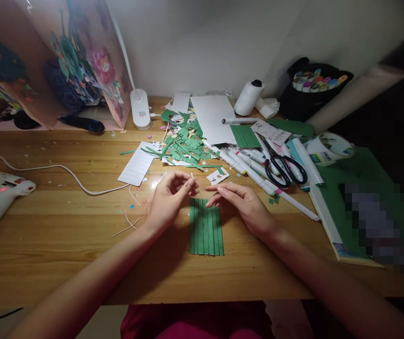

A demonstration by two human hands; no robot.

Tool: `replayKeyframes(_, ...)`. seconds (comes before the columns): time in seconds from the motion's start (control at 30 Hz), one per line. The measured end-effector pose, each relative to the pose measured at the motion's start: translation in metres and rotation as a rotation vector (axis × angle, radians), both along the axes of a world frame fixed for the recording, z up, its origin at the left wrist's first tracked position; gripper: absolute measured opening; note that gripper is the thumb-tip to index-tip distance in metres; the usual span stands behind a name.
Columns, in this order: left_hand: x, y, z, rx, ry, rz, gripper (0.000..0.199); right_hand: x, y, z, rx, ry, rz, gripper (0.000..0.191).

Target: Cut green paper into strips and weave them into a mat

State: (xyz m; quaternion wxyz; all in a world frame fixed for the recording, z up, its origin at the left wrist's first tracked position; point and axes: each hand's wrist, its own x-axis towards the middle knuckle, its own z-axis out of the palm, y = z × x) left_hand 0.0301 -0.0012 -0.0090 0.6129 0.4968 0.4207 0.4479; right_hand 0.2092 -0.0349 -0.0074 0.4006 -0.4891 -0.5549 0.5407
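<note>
A green panel scored with lengthwise strips (206, 235) lies on the table in front of me, its top edge beneath my hands. Just above its upper left corner is my left hand (169, 200), fingers curled with the thumb against them; whatever they hold, if anything, is too small to make out. On the other side, my right hand (246, 205) hovers over the upper right corner with the index finger stretched out and the fingers slightly apart. Nothing shows in it. The fingertips of the two hands are a short gap apart. A small white card with cut-out shapes (218, 176) lies just beyond them.
Green paper scraps (186, 146) are heaped at the back, beside a white sheet (213, 117). Black-handled scissors (282, 169) rest on markers at right. A tape roll (329, 148) stands on a green board (332, 207). A glue gun (2, 200) with a red light lies far left.
</note>
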Motion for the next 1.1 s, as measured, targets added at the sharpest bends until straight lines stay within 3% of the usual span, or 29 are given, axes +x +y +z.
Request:
replayKeyframes(0.17, 0.000, -0.002, 0.001, -0.017, 0.013, 0.041, 0.025, -0.006, -0.005, -0.002, -0.094, 0.108, 0.069, 0.032)
replayKeyframes(0.4, -0.004, -0.001, 0.005, -0.166, -0.023, 0.102, 0.033, -0.010, -0.013, 0.002, -0.101, 0.170, 0.195, 0.048)
replayKeyframes(0.6, -0.006, 0.000, 0.007, -0.004, 0.032, 0.180, 0.022, -0.010, -0.018, 0.012, -0.017, 0.035, 0.359, 0.059)
replayKeyframes(0.7, -0.009, 0.003, 0.008, 0.046, 0.027, 0.226, 0.021, 0.014, -0.011, 0.022, 0.068, -0.277, 0.148, 0.048)
replayKeyframes(0.77, -0.011, 0.004, 0.010, 0.052, 0.021, 0.228, 0.025, 0.043, -0.003, 0.027, 0.160, -0.560, -0.174, 0.037)
replayKeyframes(0.87, -0.011, 0.003, 0.013, 0.024, 0.017, 0.186, 0.036, 0.093, 0.009, 0.024, 0.210, -0.783, -0.475, 0.039)
replayKeyframes(0.93, -0.010, 0.001, 0.013, -0.001, 0.002, 0.153, 0.040, 0.117, 0.017, 0.016, 0.082, -1.185, -0.465, 0.037)
replayKeyframes(1.1, -0.009, 0.001, 0.009, -0.001, -0.024, 0.114, 0.040, 0.135, 0.027, 0.002, 0.027, -1.261, -0.437, 0.035)
